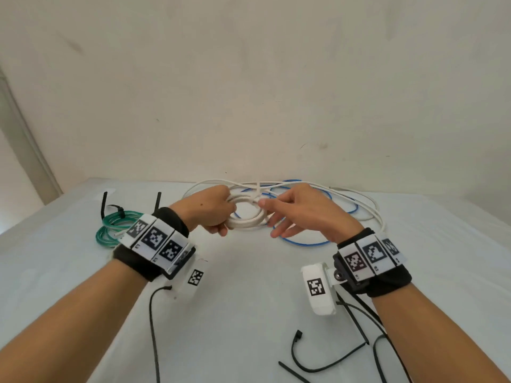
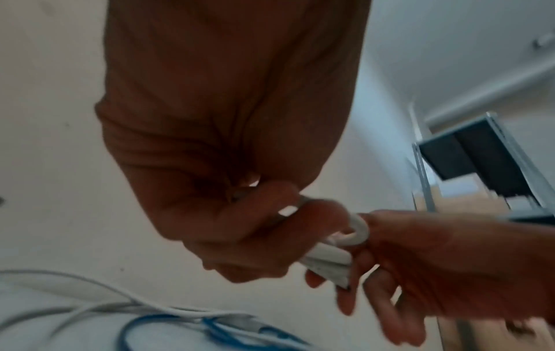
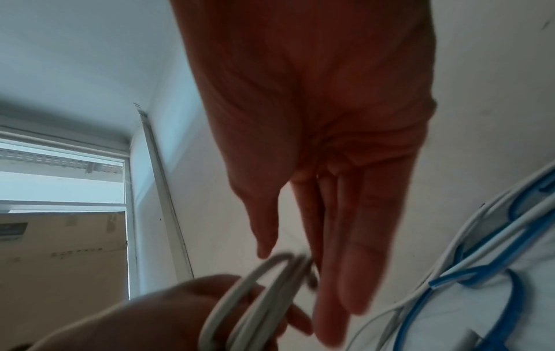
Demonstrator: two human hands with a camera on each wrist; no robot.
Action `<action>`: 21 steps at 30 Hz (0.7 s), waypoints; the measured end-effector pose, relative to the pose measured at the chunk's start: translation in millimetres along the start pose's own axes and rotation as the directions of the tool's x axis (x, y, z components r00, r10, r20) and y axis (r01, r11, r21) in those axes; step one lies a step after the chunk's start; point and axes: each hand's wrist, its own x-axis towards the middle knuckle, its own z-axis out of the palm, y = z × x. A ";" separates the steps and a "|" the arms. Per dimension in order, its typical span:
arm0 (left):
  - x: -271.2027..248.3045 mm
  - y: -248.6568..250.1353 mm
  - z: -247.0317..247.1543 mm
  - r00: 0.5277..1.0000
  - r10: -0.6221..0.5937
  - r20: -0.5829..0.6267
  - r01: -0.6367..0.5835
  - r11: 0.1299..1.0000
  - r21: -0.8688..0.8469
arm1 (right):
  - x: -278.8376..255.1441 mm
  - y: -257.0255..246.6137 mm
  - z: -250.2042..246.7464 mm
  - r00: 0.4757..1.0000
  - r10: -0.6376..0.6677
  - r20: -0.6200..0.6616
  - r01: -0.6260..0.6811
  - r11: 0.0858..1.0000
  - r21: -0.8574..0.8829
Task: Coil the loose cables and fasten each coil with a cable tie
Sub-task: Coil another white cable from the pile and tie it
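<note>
A white cable coil point(image 1: 249, 221) of several loops is held above the white table point(image 1: 249, 313). My left hand point(image 1: 213, 214) grips the coil's left side, fingers curled round the strands point(image 2: 330, 254). My right hand point(image 1: 264, 203) pinches a strand on the coil's right side between thumb and index finger, while the other fingers point(image 3: 354, 273) stretch out straight. The rest of the white cable point(image 1: 370, 208) trails loose across the back of the table, tangled with a loose blue cable point(image 1: 304, 243).
A green cable coil point(image 1: 110, 228) fastened with a black tie point(image 1: 119, 208) lies at the back left. Several loose black cable ties point(image 1: 326, 363) lie near the table's front, under my right forearm. A thin black cord point(image 1: 153, 327) runs down the front left. A wall stands close behind the table.
</note>
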 end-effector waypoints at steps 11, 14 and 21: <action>-17.0 -42.1 -5.2 0.963 -0.186 0.196 0.032 0.799 0.600 | 22.0 10.6 -9.9 0.964 0.239 0.112 -0.136 0.813 -0.566; -19.1 -34.9 -6.1 0.986 -0.120 0.117 -0.012 0.646 0.763 | 25.6 12.2 -9.8 0.963 0.262 0.066 -0.147 0.713 -0.686; -30.8 -20.4 -5.5 0.997 0.037 -0.067 0.025 0.663 0.748 | 21.6 14.0 1.1 0.946 0.320 0.055 -0.120 0.502 -0.857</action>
